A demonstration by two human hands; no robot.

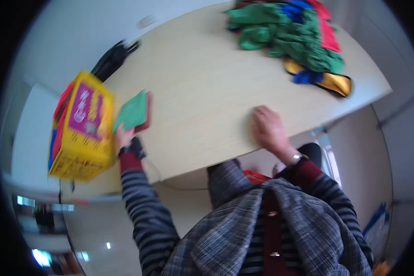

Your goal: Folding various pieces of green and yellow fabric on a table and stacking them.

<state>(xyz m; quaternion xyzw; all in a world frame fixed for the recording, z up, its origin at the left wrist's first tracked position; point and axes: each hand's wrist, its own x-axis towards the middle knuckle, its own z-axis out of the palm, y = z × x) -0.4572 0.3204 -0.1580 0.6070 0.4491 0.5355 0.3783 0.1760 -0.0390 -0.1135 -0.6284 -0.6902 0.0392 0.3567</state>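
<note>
My left hand [124,135] grips a folded green cloth [132,112] with a reddish layer beneath it, held just right of a yellow cardboard box [85,129] with a pink panel. The box holds red and blue folded items at its far side. My right hand [267,129] rests flat, palm down, on the light wooden table [202,83] near its front edge, holding nothing. A wristwatch sits on each wrist.
A heap of green, red, blue and yellow cloths [299,37] lies at the table's far right. A black tripod-like object [112,60] leans beyond the far left edge. Grey floor surrounds the table.
</note>
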